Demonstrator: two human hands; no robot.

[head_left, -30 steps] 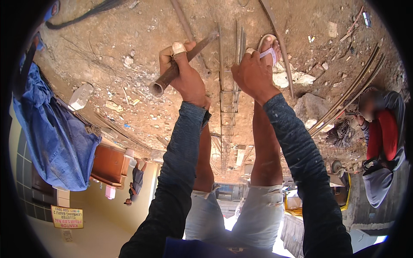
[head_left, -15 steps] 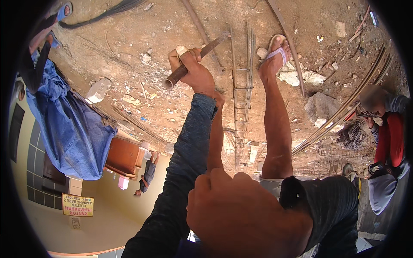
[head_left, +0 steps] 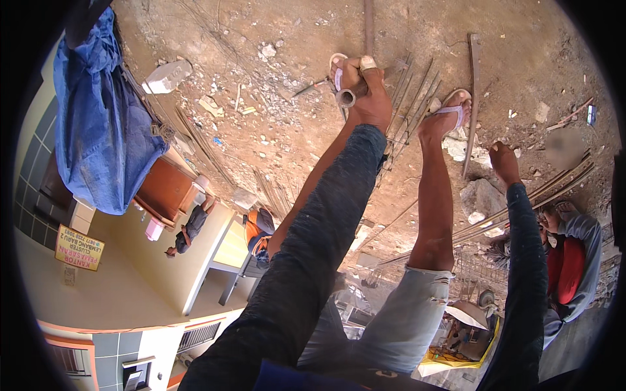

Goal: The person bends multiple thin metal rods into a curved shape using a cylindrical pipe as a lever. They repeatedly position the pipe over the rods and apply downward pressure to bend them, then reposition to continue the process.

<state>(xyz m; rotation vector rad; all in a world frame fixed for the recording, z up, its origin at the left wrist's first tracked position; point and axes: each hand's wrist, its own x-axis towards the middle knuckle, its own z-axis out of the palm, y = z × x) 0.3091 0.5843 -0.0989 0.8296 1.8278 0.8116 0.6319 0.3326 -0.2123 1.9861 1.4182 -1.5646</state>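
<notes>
My left hand (head_left: pixel 372 98) is closed round a short, hollow metal pipe (head_left: pixel 346 98), whose open end faces me. Under that hand and forearm lies a narrow cage of long steel bars (head_left: pixel 405 120), tied with small crosspieces and partly hidden by the arm. Out to the right, my right hand (head_left: pixel 504 163) is held in a fist above the ground, near a large grey rock (head_left: pixel 484 199); nothing shows sticking out of it. My two feet, in light sandals, stand on either side of the bars.
A flat rusty bar (head_left: pixel 473 98) lies beside my right foot. Long bent rods (head_left: pixel 548 189) run along the right, where another person (head_left: pixel 574 260) crouches. At left hang a blue tarp (head_left: pixel 104 137) and a pale block (head_left: pixel 167 76). Rubble litters the dirt.
My left hand has moved right with the pipe, whose open end now points at me. My right fist has gone from close to the camera out to the far right. The view has shifted.
</notes>
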